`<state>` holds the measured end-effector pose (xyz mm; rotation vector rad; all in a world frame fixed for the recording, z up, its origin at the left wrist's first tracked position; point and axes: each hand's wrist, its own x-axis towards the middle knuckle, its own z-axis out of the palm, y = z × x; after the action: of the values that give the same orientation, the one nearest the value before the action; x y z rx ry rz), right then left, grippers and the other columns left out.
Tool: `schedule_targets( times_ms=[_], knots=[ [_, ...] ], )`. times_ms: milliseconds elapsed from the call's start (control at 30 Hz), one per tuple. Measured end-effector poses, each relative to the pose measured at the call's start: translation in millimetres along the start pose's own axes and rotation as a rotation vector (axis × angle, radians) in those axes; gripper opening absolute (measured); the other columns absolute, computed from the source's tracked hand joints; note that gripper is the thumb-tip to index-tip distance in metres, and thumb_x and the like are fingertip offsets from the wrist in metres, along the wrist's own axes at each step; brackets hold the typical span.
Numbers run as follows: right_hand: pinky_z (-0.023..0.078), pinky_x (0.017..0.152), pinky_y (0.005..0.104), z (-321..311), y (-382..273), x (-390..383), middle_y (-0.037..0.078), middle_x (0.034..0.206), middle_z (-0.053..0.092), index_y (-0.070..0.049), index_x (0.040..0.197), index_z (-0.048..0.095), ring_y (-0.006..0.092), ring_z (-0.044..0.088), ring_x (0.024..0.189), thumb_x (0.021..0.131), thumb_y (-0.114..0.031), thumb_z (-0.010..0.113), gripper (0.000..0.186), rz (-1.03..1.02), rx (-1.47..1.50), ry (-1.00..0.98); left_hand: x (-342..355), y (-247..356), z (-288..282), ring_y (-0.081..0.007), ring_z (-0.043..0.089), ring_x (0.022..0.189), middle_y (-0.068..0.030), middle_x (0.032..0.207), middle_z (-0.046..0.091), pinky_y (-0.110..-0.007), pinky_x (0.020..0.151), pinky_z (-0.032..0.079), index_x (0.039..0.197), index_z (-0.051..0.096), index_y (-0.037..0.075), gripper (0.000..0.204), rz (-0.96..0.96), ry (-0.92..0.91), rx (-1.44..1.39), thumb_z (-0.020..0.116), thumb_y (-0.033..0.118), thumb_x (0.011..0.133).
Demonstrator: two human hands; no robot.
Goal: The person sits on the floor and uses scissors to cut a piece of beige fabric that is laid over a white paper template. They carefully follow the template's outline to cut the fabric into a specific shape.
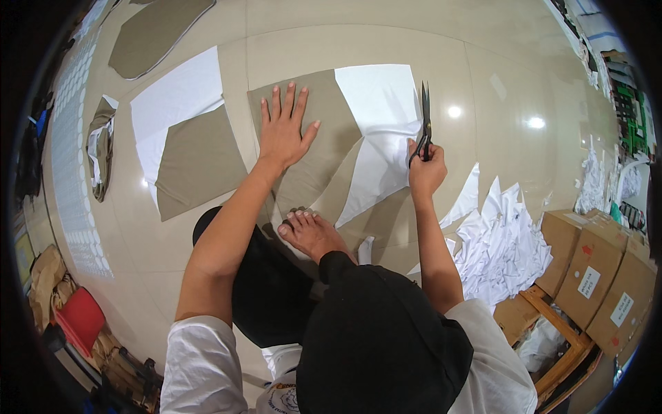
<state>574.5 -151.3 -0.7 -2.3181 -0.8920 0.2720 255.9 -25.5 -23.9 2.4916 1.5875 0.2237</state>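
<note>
My left hand (286, 134) lies flat, fingers spread, on a khaki fabric piece (314, 103) on the tiled floor. A white fabric layer (372, 90) shows to its right, with a creased, folded part near the middle. My right hand (427, 172) grips black scissors (425, 114) by the handles, blades pointing away from me, beside the white layer's right edge; whether it also touches the cloth I cannot tell. My bare foot (310, 234) is at the near end of the fabric, below my left hand.
Other khaki pieces (193, 159) and white cloth (172, 83) lie to the left, and a narrow folded piece (103, 152) farther out. At right are a heap of white scraps (496, 248), cardboard boxes (572, 269) and a wooden frame (552, 352). A red object (79, 317) sits at lower left.
</note>
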Motion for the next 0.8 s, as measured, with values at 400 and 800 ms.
schedule_targets(
  times_ms=[400,800],
  knots=[
    [0.056,0.069,0.0349,-21.7,17.9,-57.0,0.007,0.077,0.073,-0.001,0.098,0.072,0.0169,0.067,0.067,0.09,-0.024,0.095,0.033,-0.07,0.031,-0.107,0.1,-4.0,-3.8,-0.0481,0.013,0.17,-0.0163,0.187,0.016,-0.069,0.135,0.01,0.18,0.024,0.017,0.086,0.025,0.0,-0.009,0.052,0.06,0.11],
    [0.042,0.051,0.0268,-80.0,16.7,-41.4,-0.001,0.067,0.06,-0.005,0.084,0.067,0.0077,0.055,0.057,0.096,-0.035,0.091,0.041,0.33,0.349,-0.962,-24.8,62.2,-8.4,-0.0455,0.02,0.169,-0.0208,0.178,0.033,-0.066,0.136,0.015,0.148,0.059,0.005,0.066,0.214,-0.083,-0.269,0.072,0.05,0.102]
  ],
)
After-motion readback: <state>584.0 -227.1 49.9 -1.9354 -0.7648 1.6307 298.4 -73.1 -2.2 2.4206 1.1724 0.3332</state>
